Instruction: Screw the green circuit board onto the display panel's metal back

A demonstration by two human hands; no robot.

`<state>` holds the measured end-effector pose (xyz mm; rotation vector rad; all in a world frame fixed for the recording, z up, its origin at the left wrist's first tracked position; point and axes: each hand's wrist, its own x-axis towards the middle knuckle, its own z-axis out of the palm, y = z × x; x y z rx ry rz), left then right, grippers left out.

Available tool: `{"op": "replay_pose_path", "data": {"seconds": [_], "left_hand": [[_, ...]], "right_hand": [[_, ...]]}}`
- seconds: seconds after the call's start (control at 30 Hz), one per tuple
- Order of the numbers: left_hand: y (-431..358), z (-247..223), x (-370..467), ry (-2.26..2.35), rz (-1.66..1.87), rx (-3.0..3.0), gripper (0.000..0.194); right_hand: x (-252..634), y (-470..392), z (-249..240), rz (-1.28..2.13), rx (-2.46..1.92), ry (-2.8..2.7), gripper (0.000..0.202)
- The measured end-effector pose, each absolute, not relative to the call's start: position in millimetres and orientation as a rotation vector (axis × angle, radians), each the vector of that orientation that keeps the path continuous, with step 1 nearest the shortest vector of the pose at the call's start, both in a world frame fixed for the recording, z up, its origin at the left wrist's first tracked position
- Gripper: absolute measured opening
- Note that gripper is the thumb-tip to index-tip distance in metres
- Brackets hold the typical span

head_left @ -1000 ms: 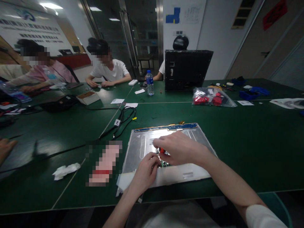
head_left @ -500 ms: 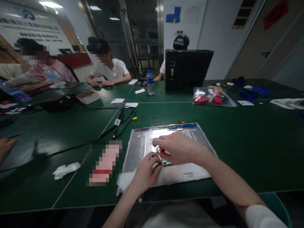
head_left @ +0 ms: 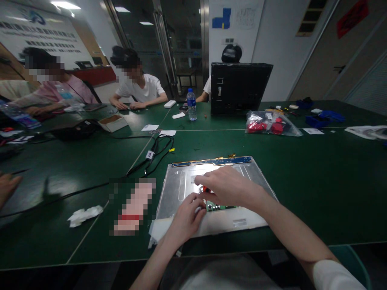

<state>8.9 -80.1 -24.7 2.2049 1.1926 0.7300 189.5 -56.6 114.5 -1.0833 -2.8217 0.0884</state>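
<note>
A flat metal-backed display panel (head_left: 173, 183) lies on the green table in front of me, a narrow blue board (head_left: 205, 162) along its far edge. On its nearer half is a small green circuit board (head_left: 222, 208), partly covered by my hands. My left hand (head_left: 191, 209) rests on the panel, its bent fingers and thumb closed at the board's left end. Above the board, my right hand (head_left: 222, 185) is closed around an orange-red screwdriver (head_left: 206, 188), of which only a bit of the handle shows; its tip is hidden.
Black cables (head_left: 151, 155) run across the table to the left. A crumpled tissue (head_left: 84, 215) and a blurred pink item (head_left: 136, 205) lie left of the panel. Farther back stand a water bottle (head_left: 191, 105), a black monitor (head_left: 240, 88) and a plastic bag with red parts (head_left: 270, 124). People sit opposite.
My right hand has shifted up slightly, uncovering more of the green circuit board, and less of the orange-red handle shows. My left hand stays nearly still.
</note>
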Motion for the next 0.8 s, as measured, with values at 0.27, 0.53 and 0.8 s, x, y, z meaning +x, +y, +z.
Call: {"op": "replay_pose_path", "data": {"seconds": [0.27, 0.53, 0.8], "left_hand": [[-80.2, -27.1, 7.4, 1.168, 0.755, 2.224, 0.010], [-80.0, -26.9, 7.9, 1.182, 0.763, 2.238, 0.010], [-79.4, -26.8, 8.2, 1.163, 0.770, 2.248, 0.011]], "right_hand": [[189.8, -56.1, 113.9, 0.105, -1.090, -2.812, 0.016], [189.2, -56.3, 113.3, 0.098, -1.071, -2.825, 0.016], [189.0, -57.4, 114.0, 0.086, -1.065, -2.836, 0.013]]}}
